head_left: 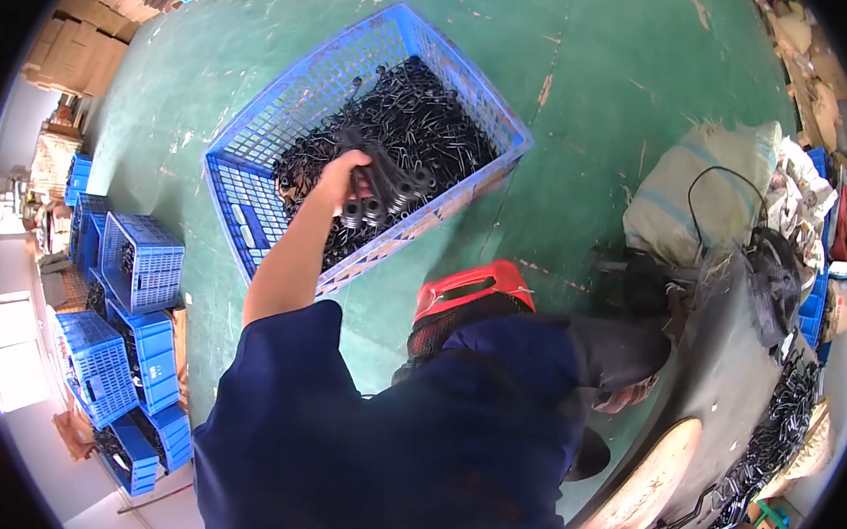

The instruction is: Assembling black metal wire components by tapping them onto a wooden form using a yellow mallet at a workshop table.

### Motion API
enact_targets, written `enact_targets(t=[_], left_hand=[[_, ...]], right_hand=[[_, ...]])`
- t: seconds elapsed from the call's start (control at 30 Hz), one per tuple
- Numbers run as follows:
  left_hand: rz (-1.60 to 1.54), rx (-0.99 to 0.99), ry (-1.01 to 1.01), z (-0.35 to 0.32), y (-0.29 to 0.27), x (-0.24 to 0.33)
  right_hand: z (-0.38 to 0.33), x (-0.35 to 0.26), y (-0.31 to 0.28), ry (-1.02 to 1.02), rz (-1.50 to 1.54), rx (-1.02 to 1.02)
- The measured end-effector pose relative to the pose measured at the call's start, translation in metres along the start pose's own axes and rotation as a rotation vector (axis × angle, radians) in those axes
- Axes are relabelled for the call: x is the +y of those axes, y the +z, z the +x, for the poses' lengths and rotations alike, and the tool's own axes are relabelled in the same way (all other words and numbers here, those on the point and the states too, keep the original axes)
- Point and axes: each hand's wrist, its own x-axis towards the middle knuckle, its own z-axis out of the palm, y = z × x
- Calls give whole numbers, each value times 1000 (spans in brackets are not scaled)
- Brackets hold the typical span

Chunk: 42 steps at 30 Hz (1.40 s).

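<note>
Worktable: We picture its grey top [717, 379] right of the blue mesh crate [464, 83].
Blue mesh crate: Partly filled with a pile of bent black rods [433, 110], a sizeable share done, we judge.
Table heap: More black rods [771, 451] lie right of the crate; we judge much is left.
Bundle: Eye-ended black rods [395, 180], not yet released, show over the crate's pile.
Left hand [348, 168]: Over the crate, fingers curled around our bundle.
Right hand: Finger state, we cannot tell.

Slightly glossy metal parts [418, 109], smooth plastic crate [460, 68], scuffed floor [599, 91], matt cloth sleeve [287, 358], rough woven sack [685, 193]
</note>
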Motion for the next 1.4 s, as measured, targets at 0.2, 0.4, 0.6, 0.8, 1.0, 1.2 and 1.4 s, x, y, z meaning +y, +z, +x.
enact_targets(t=[0.2, 0.4, 0.6, 0.8, 1.0, 1.2, 1.4], left_hand=[[335, -309, 92, -4, 63, 27], [829, -397, -27, -41, 7, 109], [1404, 180, -190, -25, -180, 177], [1517, 521, 54, 2, -186, 80], [1453, 249, -30, -46, -72, -89], [1530, -283, 448, -53, 92, -48], [1170, -903, 765, -92, 237, 9]], right_hand=[[10, 4, 0, 51, 82, 2], [2, 15, -13, 119, 131, 64], [-4, 13, -13, 183, 164, 93], [42, 21, -82, 610, 639, -239], [-26, 8, -16, 459, 577, -38], [11, 41, -80, 156, 248, -283], [46, 73, -72, 5, 36, -401]])
